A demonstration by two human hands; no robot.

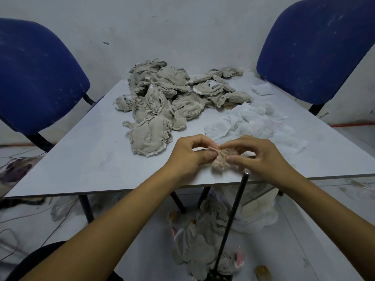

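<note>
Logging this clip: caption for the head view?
Left hand and right hand pinch a beige fabric piece over the table, grey fabric pile behind.

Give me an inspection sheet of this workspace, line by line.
Surface: pale table, faintly scuffed.
Job's things: small beige fabric piece, near the front edge.
Clutter: grey fabric pile and white fabric on the table; black rod slanting up to the front edge.
Grippers: left hand and right hand both pinch the piece.
Cables: thin wires on the floor, left.
Surroundings: blue chairs, white wall, floor fabric.
</note>
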